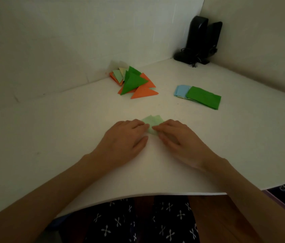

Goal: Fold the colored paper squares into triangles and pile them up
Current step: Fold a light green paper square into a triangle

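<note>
At the bottom of the frame, dark fabric printed with small white crosses (138,223) shows below the curved near edge of the white table (50,137). Two bare forearms reach up from the lower corners onto the tabletop. Just below the centre of the frame, the left hand (126,135) and the right hand (175,135) lie palm down, side by side. Their fairly straight fingers meet on a partly folded sheet of pale green paper (153,122) and press it flat against the table; neither hand curls round it. Two corners of the sheet stick out past the fingertips.

Above that, left of centre and close to the white wall, lies a loose pile of folded paper triangles (133,81) in orange, dark green, pale green and yellow. To its right, well apart, sits a small stack of flat paper squares (204,97), dark green overlapping light blue. In the upper right corner stand two black speakers (199,39).
</note>
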{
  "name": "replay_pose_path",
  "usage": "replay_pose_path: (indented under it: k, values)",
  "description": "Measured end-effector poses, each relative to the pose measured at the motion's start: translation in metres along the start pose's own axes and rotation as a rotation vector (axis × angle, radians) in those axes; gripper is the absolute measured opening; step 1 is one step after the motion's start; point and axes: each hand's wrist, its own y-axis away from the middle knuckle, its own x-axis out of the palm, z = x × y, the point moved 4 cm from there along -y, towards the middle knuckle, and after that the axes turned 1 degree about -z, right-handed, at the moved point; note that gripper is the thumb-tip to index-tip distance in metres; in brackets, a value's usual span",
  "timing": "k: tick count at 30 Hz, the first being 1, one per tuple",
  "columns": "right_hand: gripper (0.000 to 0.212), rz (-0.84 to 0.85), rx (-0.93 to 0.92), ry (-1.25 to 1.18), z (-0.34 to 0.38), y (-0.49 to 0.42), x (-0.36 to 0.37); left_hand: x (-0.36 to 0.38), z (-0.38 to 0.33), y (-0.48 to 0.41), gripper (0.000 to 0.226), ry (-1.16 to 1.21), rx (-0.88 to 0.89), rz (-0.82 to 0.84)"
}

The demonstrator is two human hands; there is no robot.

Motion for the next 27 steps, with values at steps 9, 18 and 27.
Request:
replay_pose_path:
  k: [9,18,27]
  values:
    - [0.018,0.069,0.293,-0.056,-0.035,-0.050,-0.011,0.003,0.008,-0.008,0.037,0.046,0.028,-0.025]
    - [0.012,0.008,0.305,-0.213,-0.023,-0.050,0.000,-0.001,0.021,-0.008,0.033,0.330,-0.121,-0.138]
    - [0.023,0.111,0.319,-0.127,-0.017,-0.052,0.005,0.009,0.021,-0.005,0.038,0.241,-0.113,-0.062]
